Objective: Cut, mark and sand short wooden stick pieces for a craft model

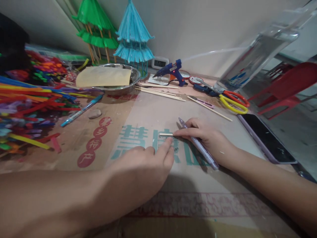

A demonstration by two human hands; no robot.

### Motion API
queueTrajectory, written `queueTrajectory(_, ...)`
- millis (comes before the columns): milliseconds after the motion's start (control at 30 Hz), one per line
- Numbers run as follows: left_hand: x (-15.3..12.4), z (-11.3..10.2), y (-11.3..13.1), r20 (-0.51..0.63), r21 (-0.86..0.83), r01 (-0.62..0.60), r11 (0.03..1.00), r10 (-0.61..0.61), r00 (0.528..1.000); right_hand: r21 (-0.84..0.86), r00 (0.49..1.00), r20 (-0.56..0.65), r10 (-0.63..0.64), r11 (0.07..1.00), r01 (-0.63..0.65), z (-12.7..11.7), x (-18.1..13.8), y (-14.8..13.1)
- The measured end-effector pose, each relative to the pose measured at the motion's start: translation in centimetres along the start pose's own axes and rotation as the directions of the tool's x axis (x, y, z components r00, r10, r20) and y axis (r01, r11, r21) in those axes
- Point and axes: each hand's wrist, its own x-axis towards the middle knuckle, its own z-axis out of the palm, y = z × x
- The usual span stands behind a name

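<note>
My right hand [209, 138] is closed around a purple pen [201, 150], which slants through its grip with the tip pointing up and left. The fingertips of that hand also meet the right end of a short pale wooden stick [166, 134]. The stick lies flat on the printed cardboard [146, 112], beside thin drawn lines partly covered by my fingers. My left hand [146, 163] rests palm down just below the stick, index finger stretched towards it. I cannot tell whether that fingertip touches it; the left palm is hidden.
Colourful pipe cleaners [32, 109] crowd the left side near a blue pen [81, 110]. Behind stand a metal bowl [136, 77], a blue glue gun [170, 71] and a blue tiered model [135, 36]. Scissors [234, 102], a phone [266, 137] and a clear bottle [257, 56] are at right.
</note>
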Motion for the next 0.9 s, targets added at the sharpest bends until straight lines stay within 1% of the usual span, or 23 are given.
queueTrajectory(133, -0.04, 0.14, -0.12, 0.051, 0.023, 0.018, 1.000, -0.019, 0.999, 0.000, 1.000, 0.004, -0.004, 1.000, 0.004, 0.00, -0.02, -0.04)
queueTrajectory(300, 0.08, 0.10, -0.13, 0.041, -0.039, 0.037, 0.999, -0.036, 0.999, 0.003, 1.000, 0.021, 0.008, 1.000, -0.008, -0.18, 0.04, -0.17)
queueTrajectory(467, 0.11, -0.02, -0.19, 0.054, -0.081, 0.069, 0.994, -0.065, 0.996, 0.002, 0.999, 0.032, -0.013, 1.000, 0.013, -0.35, 0.07, -0.15)
queueTrajectory(633, 0.05, -0.08, -0.31, 0.057, -0.054, 0.060, 0.997, -0.057, 0.997, 0.001, 0.999, 0.020, -0.034, 0.999, 0.034, -0.31, 0.07, -0.06)
queueTrajectory(900, 0.32, -0.79, -0.35, 0.118, -0.004, 0.062, 0.998, -0.061, 0.991, 0.042, 0.999, 0.025, -0.034, 0.999, 0.033, -0.36, 0.03, -0.30)
